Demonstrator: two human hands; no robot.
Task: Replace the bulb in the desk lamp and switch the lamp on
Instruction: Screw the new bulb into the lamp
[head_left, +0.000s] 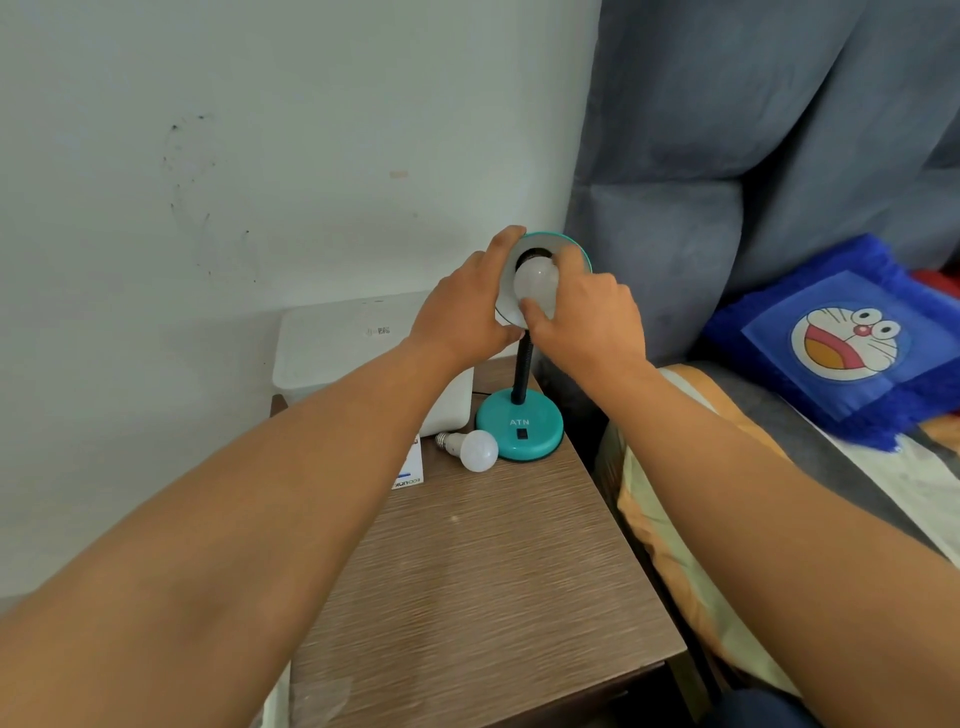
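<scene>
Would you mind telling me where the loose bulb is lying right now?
In the head view, the loose bulb lies on its side on the wooden bedside table, touching the left edge of the teal lamp base, just right of a small white carton.

A small bedside table with a brown wood-grain top (493, 571) stands in the corner of a room. Behind it and to its left rises a pale, off-white painted wall (260, 130) with faint dark scuff marks. To the right of the table hangs a grey-blue fabric curtain (753, 130) in heavy folds. Also right of the table, lower down, lies a bed with a striped yellow and grey sheet (779, 478), and on it a blue fringed cushion showing a cartoon cat face (841, 338). Soft, even daylight fills the scene.
</scene>
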